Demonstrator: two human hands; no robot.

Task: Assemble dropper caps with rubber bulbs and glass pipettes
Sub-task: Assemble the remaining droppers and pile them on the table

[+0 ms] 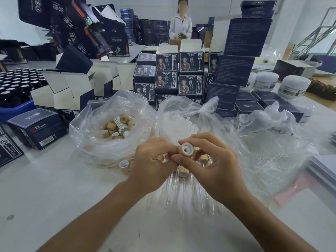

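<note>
**Cap held above the pipette pile**

The white worktable (54,197) was crowded with dark blue cartons (190,62) and clear plastic bags (94,115). Your right hand (214,160) and left hand (152,164) together pinched a tan wood-look dropper cap (185,149), white-lined opening facing you, above loose clear glass pipettes (183,195).

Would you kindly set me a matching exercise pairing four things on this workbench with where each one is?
Things:
1. tan wood-look dropper cap with white insert
2. clear plastic bag of tan caps
3. clear glass pipettes
4. white round lidded jar

Places:
A. far right of the table
B. lying on the table under the hands
C. pinched between the fingers of the left hand and right hand
D. left of the bag of white bulbs

Pairs: 1-C, 2-D, 3-B, 4-A
</note>
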